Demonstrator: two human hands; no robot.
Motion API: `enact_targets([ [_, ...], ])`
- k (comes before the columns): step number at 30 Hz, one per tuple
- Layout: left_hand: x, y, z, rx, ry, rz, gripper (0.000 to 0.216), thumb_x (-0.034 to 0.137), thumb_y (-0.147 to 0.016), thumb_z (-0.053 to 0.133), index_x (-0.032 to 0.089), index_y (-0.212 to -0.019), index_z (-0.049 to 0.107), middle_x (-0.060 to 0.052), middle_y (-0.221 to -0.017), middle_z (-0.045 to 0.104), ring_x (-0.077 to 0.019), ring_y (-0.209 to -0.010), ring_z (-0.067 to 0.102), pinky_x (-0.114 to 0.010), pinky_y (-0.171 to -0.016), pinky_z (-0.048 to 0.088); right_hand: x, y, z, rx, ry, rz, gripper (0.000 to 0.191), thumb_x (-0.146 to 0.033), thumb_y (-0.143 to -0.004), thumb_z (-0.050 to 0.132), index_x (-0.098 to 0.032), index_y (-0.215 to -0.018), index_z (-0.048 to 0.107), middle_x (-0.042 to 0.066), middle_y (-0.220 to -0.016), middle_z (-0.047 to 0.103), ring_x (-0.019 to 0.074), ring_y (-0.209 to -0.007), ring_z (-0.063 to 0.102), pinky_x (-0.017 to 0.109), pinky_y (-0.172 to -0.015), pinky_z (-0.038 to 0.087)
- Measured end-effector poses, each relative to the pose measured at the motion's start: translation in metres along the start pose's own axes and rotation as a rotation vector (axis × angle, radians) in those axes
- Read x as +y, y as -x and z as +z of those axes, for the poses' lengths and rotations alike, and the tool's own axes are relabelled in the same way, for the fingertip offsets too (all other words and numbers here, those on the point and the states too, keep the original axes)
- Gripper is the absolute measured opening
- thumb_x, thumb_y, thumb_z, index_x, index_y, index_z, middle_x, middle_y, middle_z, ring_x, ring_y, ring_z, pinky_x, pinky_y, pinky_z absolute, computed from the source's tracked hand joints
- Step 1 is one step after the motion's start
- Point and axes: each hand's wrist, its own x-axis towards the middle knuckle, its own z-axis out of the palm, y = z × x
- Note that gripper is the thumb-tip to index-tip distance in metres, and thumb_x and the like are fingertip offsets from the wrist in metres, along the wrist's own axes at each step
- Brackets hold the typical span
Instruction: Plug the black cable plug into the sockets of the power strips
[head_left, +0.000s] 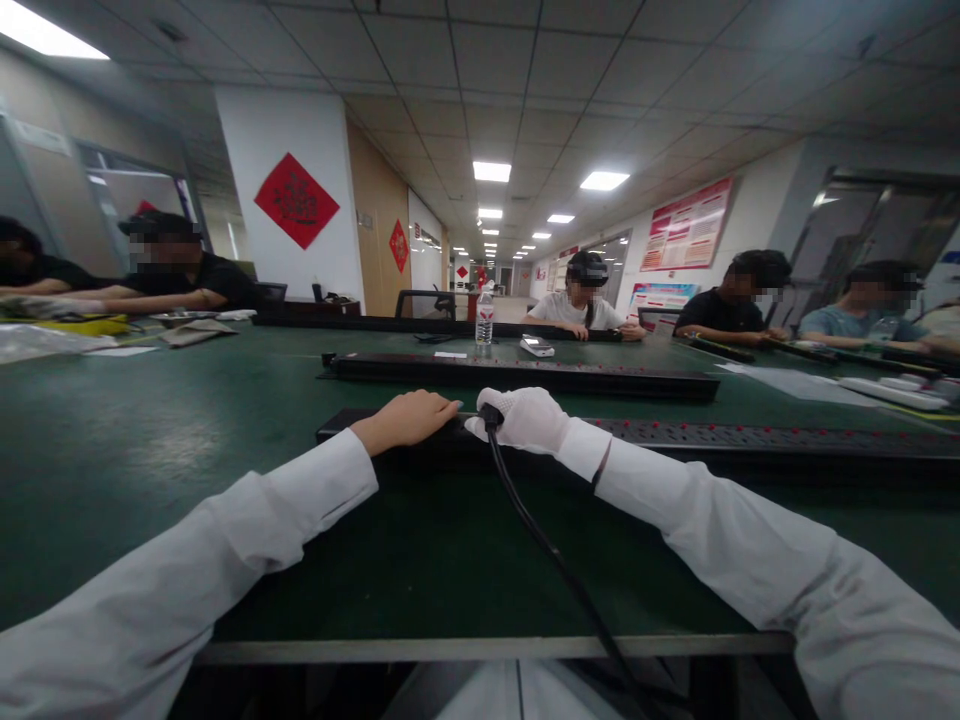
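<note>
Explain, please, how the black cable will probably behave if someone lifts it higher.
The black cable will probably flex rather than stay rigid, since it curves down from the gloved right hand. It may drag a little, as its length runs past the table edge.

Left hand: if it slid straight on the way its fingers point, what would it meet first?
Probably the gloved right hand, just past the left hand, holding a black cable by its end; their exact depth is unclear.
</note>
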Motion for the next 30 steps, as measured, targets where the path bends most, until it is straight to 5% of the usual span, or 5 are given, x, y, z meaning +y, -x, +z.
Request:
enact_targets([
  [10,0.0007,-0.0021,-0.0021,-0.016,0.163,-0.077,0.048,0.042,-0.091,0.015,0.02,-0.103,0.056,-0.011,-0.1,0.062,-0.0217,-0.086,0.059,-0.033,-0.072,0.045,0.0002,-0.0001,0.0002,-0.01,0.011,-0.008,0.045,-0.06,-0.081,0.032,-0.024,-0.093,0.056,0.002,-0.071,0.066,0.0165,-0.064,0.06,0.023,-0.052,0.028],
  [30,0.0002,-0.0019,0.0005,0.007,0.032,-0.017,0.036,0.032,-0.091,0.023,0.021,-0.109,0.051,-0.01,-0.104,0.06,-0.0233,-0.09,0.058,-0.033,-0.073,0.045,0.0011,-0.0007,0.003,0.001,0.025,-0.006,0.044,-0.059,-0.081,0.032,-0.024,-0.093,0.056,0.002,-0.071,0.066,0.0163,-0.063,0.059,0.023,-0.051,0.026],
])
